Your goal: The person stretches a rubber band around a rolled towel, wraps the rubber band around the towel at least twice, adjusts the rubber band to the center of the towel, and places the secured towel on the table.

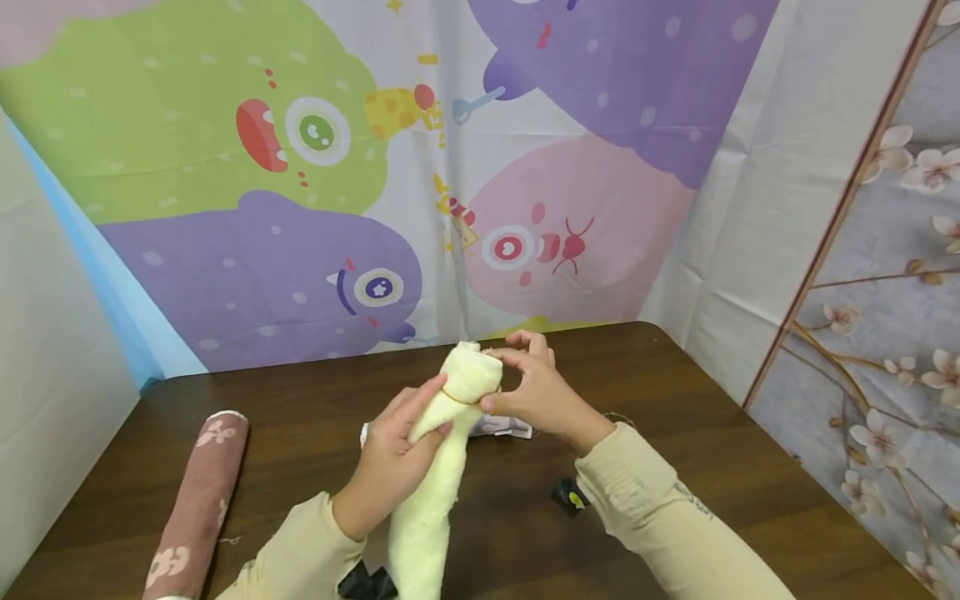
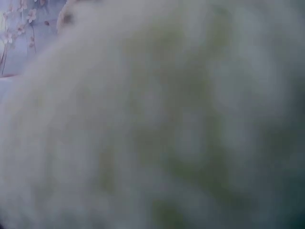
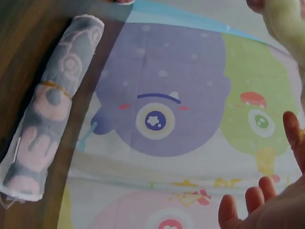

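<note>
A pale yellow rolled towel (image 1: 431,508) slants up from the front edge of the head view. My left hand (image 1: 390,458) grips it below its upper end, thumb across the front. A thin tan rubber band (image 1: 459,400) crosses the roll near that end. My right hand (image 1: 540,387) is at the roll's upper right, thumb and forefinger pinching at the band, other fingers raised. In the right wrist view, the towel (image 3: 286,24) shows at the upper right and my right hand (image 3: 281,205) at the lower right. A blurred pale surface (image 2: 143,119) fills most of the left wrist view.
A dusty pink rolled towel (image 1: 201,500) lies on the dark wooden table (image 1: 300,433) at left. A banded grey-and-pink rolled towel (image 3: 52,109) lies behind my hands. A small black object (image 1: 570,497) with a yellow mark sits at right. A printed cartoon curtain (image 1: 300,275) hangs behind.
</note>
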Available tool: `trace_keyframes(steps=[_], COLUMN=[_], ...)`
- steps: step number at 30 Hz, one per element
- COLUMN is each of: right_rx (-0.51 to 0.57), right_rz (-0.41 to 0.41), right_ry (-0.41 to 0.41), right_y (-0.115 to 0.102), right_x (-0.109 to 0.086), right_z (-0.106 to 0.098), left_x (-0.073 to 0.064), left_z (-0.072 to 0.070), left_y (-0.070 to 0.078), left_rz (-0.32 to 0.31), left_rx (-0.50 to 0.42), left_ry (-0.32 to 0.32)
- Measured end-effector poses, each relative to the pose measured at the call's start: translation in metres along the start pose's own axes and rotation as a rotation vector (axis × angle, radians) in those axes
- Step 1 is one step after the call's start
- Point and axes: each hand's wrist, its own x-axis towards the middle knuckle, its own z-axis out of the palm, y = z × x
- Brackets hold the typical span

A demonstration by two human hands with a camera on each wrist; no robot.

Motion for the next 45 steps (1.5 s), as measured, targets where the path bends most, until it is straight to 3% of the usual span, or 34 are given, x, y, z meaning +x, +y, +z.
trace_keyframes(steps=[7,14,17,24,30,36,38,40,45], right_rx=[0.012,0.191,0.18,-0.037,-0.305,-0.459,-0.509,-0.557,-0.57], right_rz=[-0.048,-0.072,-0.087,-0.142,-0.186,-0.182,-0.196,-0.22,-0.21], right_ry=[-0.124,-0.243,-0.318,-0.34,-0.352,-0.481,-0.519,-0.526,-0.489], right_y=[0.004,0.015,0.02,0.015,0.004,0.005,0.005,0.005,0.002], right_x=[-0.002,-0.005,-0.008,-0.009,-0.01,-0.012,-0.011,-0.009,-0.005], right_z=[-0.017,-0.028,-0.03,-0.031,-0.031,-0.025,-0.021,-0.017,-0.018], left_x=[0.003,0.006,0.005,0.003,0.003,0.003,0.002,0.0,-0.004], left_z=[-0.005,-0.006,-0.005,-0.002,0.007,0.017,0.018,0.017,0.014], left_y=[0.001,0.0,0.002,0.004,0.007,0.008,0.005,0.002,-0.005], left_rz=[0.048,0.177,0.227,0.255,0.245,0.262,0.278,0.287,0.277], left_rx=[-0.02,-0.006,0.01,0.178,0.294,0.357,0.363,0.346,0.259], left_ry=[-0.202,-0.314,-0.368,-0.445,-0.571,-0.705,-0.698,-0.651,-0.446])
